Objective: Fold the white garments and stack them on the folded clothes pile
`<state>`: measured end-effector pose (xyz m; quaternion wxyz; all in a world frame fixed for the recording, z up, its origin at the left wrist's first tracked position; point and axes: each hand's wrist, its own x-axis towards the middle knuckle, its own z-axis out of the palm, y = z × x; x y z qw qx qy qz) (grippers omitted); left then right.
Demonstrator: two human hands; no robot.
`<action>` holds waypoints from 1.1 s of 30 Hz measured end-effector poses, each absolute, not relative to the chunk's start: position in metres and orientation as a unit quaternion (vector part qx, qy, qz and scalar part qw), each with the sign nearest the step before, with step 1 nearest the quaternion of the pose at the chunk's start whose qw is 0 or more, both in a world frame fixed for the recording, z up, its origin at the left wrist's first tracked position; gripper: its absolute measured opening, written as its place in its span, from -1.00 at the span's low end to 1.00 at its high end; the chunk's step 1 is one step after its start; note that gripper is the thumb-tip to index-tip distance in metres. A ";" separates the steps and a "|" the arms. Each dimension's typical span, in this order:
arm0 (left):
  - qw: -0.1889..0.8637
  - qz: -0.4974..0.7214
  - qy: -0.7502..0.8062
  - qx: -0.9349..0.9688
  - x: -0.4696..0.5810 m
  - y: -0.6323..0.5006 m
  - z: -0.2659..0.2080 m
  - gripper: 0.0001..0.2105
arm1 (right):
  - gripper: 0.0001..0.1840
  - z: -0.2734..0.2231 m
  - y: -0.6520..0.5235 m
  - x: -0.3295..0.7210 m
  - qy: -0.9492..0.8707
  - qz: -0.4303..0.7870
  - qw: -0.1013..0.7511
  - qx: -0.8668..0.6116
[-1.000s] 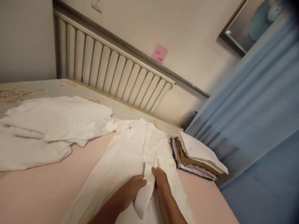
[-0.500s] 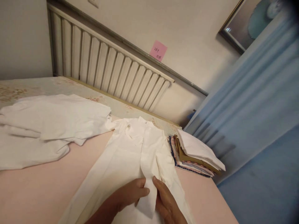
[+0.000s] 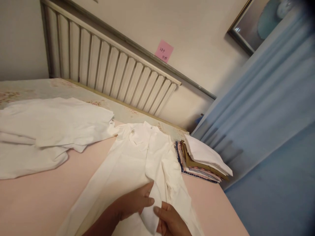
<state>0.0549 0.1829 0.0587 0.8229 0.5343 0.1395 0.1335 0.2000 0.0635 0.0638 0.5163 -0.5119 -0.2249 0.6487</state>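
Note:
A long white garment [image 3: 123, 167], apparently a shirt or gown, lies spread over the pink cloth with its collar toward the wall. From its collar area a white strip [image 3: 153, 164], which looks like a sleeve or front edge, runs down its right part. My left hand [image 3: 137, 200] pinches the left edge of this strip, thumb on top. On the strip's right edge, a little lower, my right hand [image 3: 169, 218] grips with its thumb over the fabric and fingers beneath. The fabric between both hands is lifted and curved.
Another heap of white clothing [image 3: 61, 124] lies at the left. A stack of folded clothes [image 3: 204, 160] sits at the right, beside a blue curtain [image 3: 265, 108]. Behind the bed are a radiator [image 3: 110, 65] and a pink note [image 3: 164, 51] on the wall.
My right hand has moved slightly lower along the strip and its fingers have curled more around the edge. My left hand stays on the opposite edge. The view has shifted a little.

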 end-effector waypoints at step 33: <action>0.267 0.208 0.242 0.909 0.069 0.191 0.026 -0.55 | -0.70 0.120 0.058 0.210 -0.272 0.631 0.565 -0.457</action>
